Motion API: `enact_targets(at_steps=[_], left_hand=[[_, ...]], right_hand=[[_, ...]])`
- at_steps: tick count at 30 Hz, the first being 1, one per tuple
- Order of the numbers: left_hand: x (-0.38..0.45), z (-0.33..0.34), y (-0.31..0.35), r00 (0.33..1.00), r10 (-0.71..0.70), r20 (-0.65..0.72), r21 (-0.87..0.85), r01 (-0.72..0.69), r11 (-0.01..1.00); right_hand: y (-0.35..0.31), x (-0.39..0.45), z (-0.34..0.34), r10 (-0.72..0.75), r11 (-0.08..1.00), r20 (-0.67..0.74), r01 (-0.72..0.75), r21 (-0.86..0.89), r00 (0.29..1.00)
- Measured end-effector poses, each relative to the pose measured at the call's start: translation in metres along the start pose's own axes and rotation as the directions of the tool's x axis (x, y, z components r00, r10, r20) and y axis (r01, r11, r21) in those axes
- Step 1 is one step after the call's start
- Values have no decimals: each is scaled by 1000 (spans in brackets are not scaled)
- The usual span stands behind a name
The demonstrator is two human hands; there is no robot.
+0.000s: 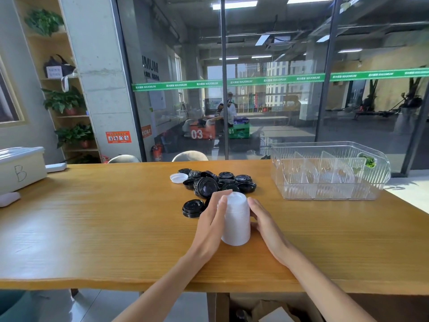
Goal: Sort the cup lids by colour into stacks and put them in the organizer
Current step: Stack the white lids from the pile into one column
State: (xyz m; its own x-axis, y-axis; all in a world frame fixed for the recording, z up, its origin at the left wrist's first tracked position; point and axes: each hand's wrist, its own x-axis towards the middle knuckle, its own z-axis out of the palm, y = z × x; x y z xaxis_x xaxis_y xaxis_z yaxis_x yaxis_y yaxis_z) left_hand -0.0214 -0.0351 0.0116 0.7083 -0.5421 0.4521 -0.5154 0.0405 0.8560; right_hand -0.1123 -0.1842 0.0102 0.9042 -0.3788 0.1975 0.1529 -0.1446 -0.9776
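A tall stack of white lids (236, 219) stands on the wooden table (104, 228) in front of me. My left hand (212, 221) presses its left side with straight fingers, and my right hand (264, 224) presses the right side the same way. Behind the stack lies a loose pile of black lids (218, 182). One black lid (192, 208) sits apart at the left of my left hand. A single white lid (178, 177) lies at the pile's far left. The clear plastic organizer (329, 191) with dividers stands at the right rear.
A beige box marked B (21, 168) stands at the table's left edge, with a small white object (8, 199) in front of it. Two chair backs (190, 156) rise behind the table's far edge. A glass wall stands beyond.
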Motion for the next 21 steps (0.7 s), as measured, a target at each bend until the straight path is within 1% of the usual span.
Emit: enact_targets(at_steps=[2, 6, 10, 13, 21], left_hand=[[2, 1, -2, 1000, -26, 6, -17, 26, 1000], [5, 1, -6, 999, -36, 30, -64, 38, 997], [8, 3, -11, 995, -66, 73, -124, 74, 989], [9, 4, -12, 990, -90, 108, -141, 105, 984], [7, 2, -5, 980, -140, 138, -157, 162, 974]], right_hand=[[-4, 0, 6, 23, 1000, 6, -23, 8, 1000], [-6, 6, 10, -11, 1000, -43, 10, -29, 999], [-7, 7, 16, -19, 1000, -45, 18, -7, 999], [-5, 9, 20, -27, 1000, -58, 27, 9, 998], [1, 11, 23, -58, 997, -74, 62, 56, 996]])
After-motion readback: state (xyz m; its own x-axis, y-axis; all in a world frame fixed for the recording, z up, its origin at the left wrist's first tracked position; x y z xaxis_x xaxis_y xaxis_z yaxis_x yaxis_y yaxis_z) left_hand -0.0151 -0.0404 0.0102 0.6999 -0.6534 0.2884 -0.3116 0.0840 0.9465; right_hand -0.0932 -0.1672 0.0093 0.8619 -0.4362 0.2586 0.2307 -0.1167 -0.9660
